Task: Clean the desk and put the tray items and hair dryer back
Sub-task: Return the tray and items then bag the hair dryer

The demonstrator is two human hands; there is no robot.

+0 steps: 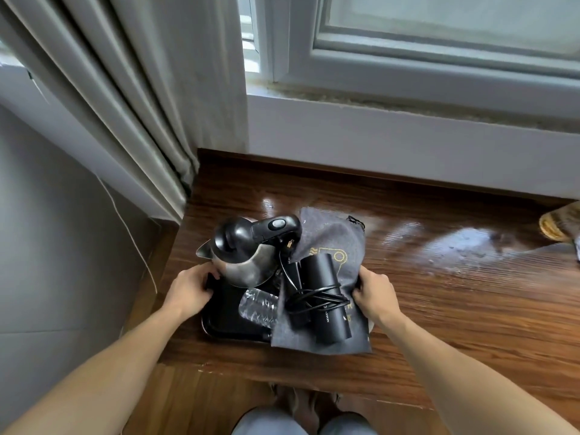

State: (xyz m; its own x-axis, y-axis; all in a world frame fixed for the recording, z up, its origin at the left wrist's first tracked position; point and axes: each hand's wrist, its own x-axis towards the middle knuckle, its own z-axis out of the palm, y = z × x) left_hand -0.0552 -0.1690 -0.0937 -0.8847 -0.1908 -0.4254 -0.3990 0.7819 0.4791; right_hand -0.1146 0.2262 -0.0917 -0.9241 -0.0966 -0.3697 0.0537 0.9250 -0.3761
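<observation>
The tray sits on the desk near its left front corner, with the desk's left edge just beside the tray and the front edge close below it. Bare wood stretches away to the right and back toward the wall under the window — a pale, wet-looking sheen lies across that stretch. A curtain hangs down to the desk's back left corner. A yellowish thing at the far right edge is too cut off to name.

The left hand grips the tray's left rim, fingers curled over it beside the kettle. The right hand holds the right side, where a grey bag drapes over the rim and hides it.

The tray is black and shallow. The steel kettle with its black lid and handle stands at the back left, spout pointing left. A clear water bottle lies on its side in front of it. The black hair dryer lies on the grey bag, its cord wound round the body — the bag overhangs the tray's front and right.
</observation>
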